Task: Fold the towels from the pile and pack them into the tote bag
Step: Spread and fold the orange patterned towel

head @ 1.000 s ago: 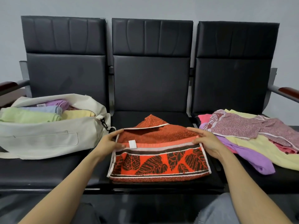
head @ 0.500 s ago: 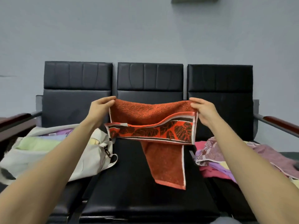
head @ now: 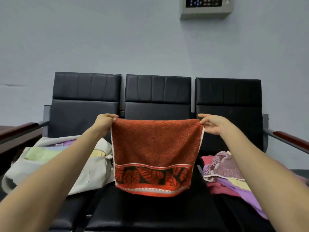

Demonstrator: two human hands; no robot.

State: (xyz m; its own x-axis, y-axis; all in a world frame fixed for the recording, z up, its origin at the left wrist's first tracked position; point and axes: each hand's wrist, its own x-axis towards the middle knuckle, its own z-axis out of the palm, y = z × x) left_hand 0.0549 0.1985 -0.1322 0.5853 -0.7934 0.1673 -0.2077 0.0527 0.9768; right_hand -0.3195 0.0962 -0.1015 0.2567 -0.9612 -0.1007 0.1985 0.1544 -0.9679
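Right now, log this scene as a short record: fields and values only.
bench: three black seats in a row
towel: orange, leaf-patterned border at the bottom, hanging flat over the middle seat
left hand: pinches the top left corner
right hand: pinches the top right corner
tote bag: on the left seat, open, folded towels inside
pile: loose towels on the right seat
step: orange towel lifted, not yet packed
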